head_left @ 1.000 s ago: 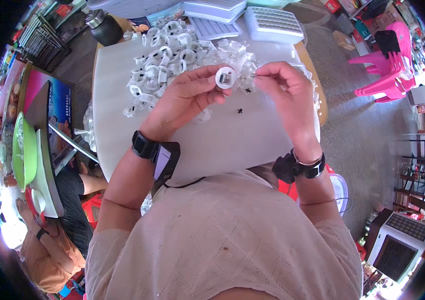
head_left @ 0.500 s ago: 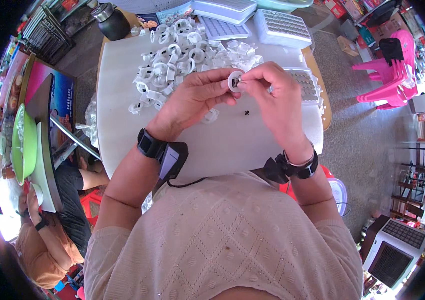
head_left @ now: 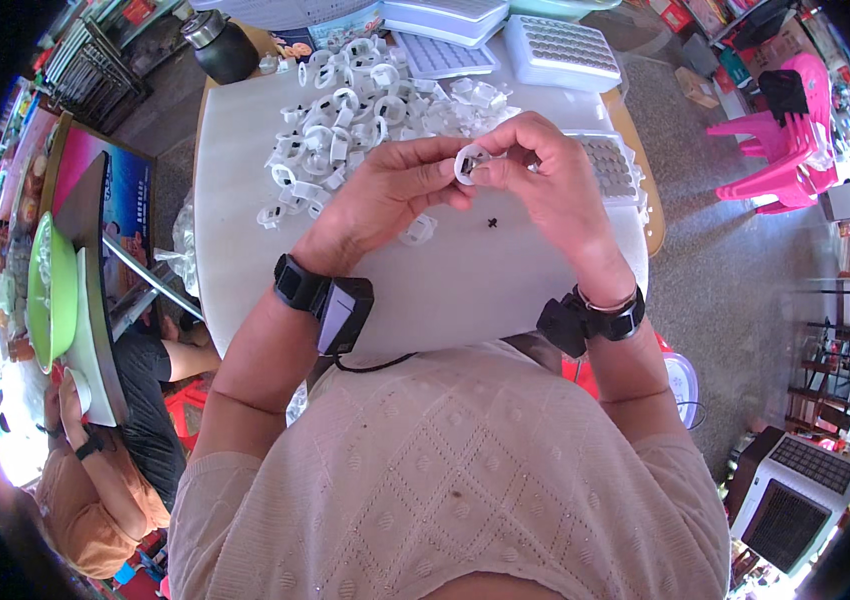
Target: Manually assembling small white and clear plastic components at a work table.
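A small round white plastic part [head_left: 464,166] with a black piece in its middle is held up over the white table [head_left: 395,300]. My left hand [head_left: 385,195] pinches its left edge between thumb and fingers. From the other side my right hand [head_left: 550,185] closes thumb and forefinger on it, and the fingertips cover part of the black piece. Just below the hands, a tiny black piece [head_left: 492,223] lies on the tabletop. One more clear-white part [head_left: 419,230] rests under my left fingers. Beyond them spreads a heap of similar white parts [head_left: 330,140].
White trays with rows of small pockets [head_left: 565,52] are stacked at the back, and another pocketed tray [head_left: 610,168] lies beside my right hand. A dark flask [head_left: 222,48] stands at the far left corner. At left, another person [head_left: 95,480] sits near a green basin [head_left: 53,290].
My right thumb and fingers have shifted slightly over the white part, with the thumb now across its right side. The part stays nearly in place between my hands.
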`<state>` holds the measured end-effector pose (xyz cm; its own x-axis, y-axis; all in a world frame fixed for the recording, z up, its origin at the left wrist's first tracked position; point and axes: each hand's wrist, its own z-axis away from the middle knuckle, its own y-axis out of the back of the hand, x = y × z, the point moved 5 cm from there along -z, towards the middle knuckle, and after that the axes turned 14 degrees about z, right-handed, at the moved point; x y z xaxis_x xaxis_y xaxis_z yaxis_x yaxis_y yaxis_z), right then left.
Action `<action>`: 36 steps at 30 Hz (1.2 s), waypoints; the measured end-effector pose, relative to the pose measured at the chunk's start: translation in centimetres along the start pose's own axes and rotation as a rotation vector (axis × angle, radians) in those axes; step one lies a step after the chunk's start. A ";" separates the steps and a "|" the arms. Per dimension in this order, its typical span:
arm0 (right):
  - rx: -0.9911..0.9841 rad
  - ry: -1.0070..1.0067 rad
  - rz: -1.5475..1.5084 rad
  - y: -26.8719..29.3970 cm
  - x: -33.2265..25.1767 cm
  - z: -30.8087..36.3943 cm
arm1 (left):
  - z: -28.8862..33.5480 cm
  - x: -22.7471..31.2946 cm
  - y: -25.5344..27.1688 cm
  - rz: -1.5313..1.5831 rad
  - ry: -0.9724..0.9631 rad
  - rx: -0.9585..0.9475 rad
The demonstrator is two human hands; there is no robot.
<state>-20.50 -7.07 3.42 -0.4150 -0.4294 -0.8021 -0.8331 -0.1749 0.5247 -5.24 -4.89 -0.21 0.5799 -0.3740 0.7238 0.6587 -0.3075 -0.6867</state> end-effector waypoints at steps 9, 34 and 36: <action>-0.035 -0.087 0.039 -0.4 -0.2 0.7 | 0.1 -0.1 0.3 -0.078 0.056 0.024; 0.279 0.380 0.568 -1.0 -4.0 1.3 | -0.2 -0.1 0.6 -0.027 0.025 0.060; 0.272 0.358 0.509 -0.9 -3.7 1.2 | 0.1 0.3 0.0 -0.050 -0.011 0.149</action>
<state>-18.68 -4.28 5.56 -0.6725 -0.6739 -0.3058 -0.6477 0.3360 0.6838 -5.00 -4.91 -0.03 0.5491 -0.3520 0.7580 0.7501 -0.1924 -0.6327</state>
